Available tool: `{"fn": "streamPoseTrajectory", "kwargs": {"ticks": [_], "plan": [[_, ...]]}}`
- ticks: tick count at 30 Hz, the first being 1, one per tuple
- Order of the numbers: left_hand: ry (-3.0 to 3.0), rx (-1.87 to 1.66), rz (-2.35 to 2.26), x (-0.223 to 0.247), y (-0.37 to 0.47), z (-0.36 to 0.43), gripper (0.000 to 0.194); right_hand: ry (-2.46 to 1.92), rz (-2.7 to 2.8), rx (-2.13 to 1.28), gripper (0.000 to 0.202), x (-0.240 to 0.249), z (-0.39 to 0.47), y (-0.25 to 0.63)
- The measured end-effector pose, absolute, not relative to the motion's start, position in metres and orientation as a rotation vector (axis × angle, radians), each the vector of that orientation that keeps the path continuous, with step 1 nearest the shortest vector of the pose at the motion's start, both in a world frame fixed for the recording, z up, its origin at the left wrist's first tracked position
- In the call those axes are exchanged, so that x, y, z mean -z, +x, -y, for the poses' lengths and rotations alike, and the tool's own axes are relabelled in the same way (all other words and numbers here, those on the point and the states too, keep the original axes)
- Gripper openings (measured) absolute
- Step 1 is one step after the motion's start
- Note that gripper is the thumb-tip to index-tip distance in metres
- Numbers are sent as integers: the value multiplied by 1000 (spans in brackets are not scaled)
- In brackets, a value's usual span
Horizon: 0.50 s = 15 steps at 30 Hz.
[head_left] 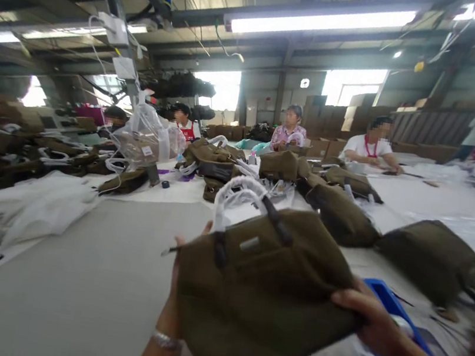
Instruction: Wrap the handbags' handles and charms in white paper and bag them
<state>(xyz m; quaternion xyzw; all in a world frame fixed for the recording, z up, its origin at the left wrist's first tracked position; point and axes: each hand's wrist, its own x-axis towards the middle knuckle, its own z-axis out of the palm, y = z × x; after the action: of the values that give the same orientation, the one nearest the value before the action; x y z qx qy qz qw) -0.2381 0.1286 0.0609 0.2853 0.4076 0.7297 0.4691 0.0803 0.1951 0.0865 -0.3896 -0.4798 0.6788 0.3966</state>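
Note:
An olive-green handbag (264,301) is held up and tilted in front of me, above the table. White wrapping covers its raised handles (241,193), which join dark straps on the front. My left hand (176,291) supports the bag's left side, its fingers partly hidden behind the fabric. At the right side my right hand (371,317) grips the lower corner, with the thumb on the front face. A small metal-looking tag (250,243) shows between the straps. A bracelet (167,341) circles my left wrist.
More olive bags (433,261) lie to the right and across the table (86,262). A blue tray (385,295) sits beside my right hand. White sheets (41,202) and clear plastic bags (140,140) are on the left. Several people (371,147) sit across the table.

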Motion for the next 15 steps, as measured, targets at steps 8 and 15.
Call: {"fn": "streamPoseTrajectory", "kwargs": {"ticks": [8, 15], "plan": [[866, -1424, -1059, -52, -228, -46, 82, -1156, 1608, -1501, 61, 7, -116, 133], [984, -1403, -1149, -74, -184, -18, 55, -1129, 1714, -762, 55, -42, -100, 124]]}}
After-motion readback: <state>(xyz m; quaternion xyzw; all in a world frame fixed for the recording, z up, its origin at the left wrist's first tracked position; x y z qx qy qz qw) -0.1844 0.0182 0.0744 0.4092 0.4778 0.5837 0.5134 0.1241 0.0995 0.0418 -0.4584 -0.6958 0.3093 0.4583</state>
